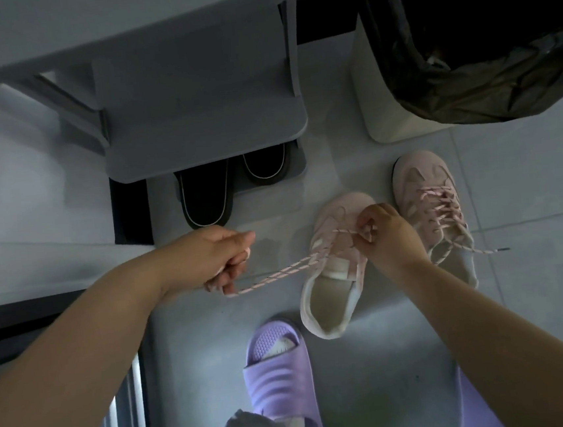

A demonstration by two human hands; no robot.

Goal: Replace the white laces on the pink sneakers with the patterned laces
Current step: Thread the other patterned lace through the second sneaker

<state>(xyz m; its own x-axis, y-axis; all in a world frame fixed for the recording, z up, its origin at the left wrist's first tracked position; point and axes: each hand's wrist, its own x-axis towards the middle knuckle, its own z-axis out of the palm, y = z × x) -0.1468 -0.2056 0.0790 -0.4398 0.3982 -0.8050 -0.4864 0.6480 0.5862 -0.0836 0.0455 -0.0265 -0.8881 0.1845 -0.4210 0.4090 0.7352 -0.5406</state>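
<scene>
Pinching patterned lace at sneaker eyelets, right hand; left hand grips lace ends stretched leftward. Sneaker lies heel-near, toe pointing away, slightly right.

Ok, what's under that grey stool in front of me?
Two dark slippers, pale-trimmed, poke out from under the grey stool; it covers their far ends and anything farther back.

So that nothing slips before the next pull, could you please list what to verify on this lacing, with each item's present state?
1. Left hand holds the patterned lace by its ends: ok.
2. Right hand pinches the lace at the near sneaker: ok.
3. Lace runs untangled between the hands: ok.
4. Far sneaker laced with its own patterned lace: ok.
5. Next eyelet free: cannot tell, the right hand covers it.
</scene>
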